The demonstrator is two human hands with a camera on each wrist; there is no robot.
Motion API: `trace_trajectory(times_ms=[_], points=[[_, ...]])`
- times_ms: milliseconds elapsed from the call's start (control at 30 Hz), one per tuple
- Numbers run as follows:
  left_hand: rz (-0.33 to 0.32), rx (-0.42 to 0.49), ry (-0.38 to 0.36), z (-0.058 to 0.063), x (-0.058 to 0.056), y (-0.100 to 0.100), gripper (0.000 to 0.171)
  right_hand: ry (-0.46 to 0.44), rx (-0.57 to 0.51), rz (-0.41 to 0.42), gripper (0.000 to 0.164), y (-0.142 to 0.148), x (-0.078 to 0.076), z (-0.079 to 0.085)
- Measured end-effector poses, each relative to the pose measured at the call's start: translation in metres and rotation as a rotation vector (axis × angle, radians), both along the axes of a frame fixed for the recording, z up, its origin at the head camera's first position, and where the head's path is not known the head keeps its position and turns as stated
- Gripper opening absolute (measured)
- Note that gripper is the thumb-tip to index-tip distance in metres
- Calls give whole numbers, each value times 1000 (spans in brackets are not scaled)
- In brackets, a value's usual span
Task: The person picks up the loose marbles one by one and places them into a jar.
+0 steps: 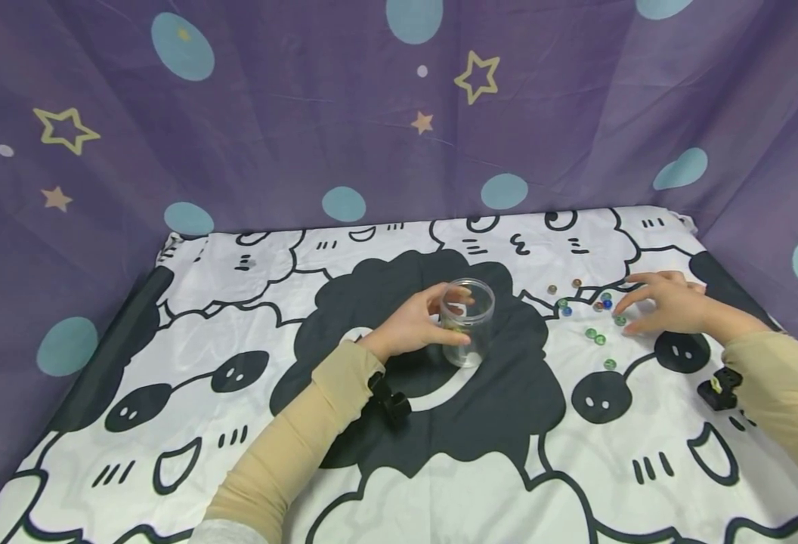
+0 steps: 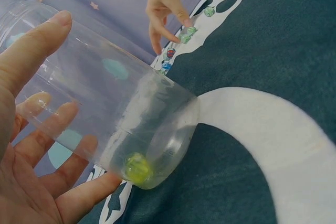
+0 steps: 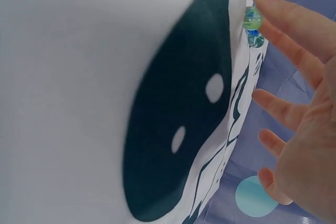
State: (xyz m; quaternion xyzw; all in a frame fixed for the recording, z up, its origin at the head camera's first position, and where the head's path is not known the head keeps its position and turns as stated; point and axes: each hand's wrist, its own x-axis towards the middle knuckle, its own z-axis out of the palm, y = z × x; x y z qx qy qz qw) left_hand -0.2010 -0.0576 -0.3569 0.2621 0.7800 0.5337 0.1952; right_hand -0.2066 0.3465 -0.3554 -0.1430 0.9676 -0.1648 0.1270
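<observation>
The left hand (image 1: 412,325) grips a clear jar (image 1: 471,321) near the middle of the cloth-covered desk (image 1: 480,502), thumb on one side and the other fingers wrapped round the far side. A yellow marble (image 2: 138,169) lies inside at the bottom. Whether the jar's base touches the cloth I cannot tell.

The right hand (image 1: 667,304) reaches over the loose marbles on the right, its fingers spread. Thumb and index stand either side of a green marble (image 1: 620,320); contact cannot be made out.

Neighbours crowd that spot: a blue marble (image 1: 607,304) and a reddish marble (image 1: 598,306) sit just beside the index fingertip. A pair of green marbles (image 1: 600,340) and a lone green one (image 1: 610,364) lie on the near side, while a second blue marble (image 1: 567,311) and two brownish marbles (image 1: 577,283) lie farther off. In the right wrist view, the fingers partly block sight of the cluster. A purple curtain (image 1: 317,113) closes off the back of the desk.
</observation>
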Motion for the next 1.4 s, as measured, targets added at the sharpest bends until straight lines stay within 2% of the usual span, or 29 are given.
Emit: trace_trajectory(times_ms=[567, 1400], points=[[-2, 16, -6, -2, 0, 0, 67, 3, -18, -14, 26, 0, -1, -7], [-9, 16, -6, -2, -1, 0, 68, 36, -17, -5, 21, 1, -3, -6]])
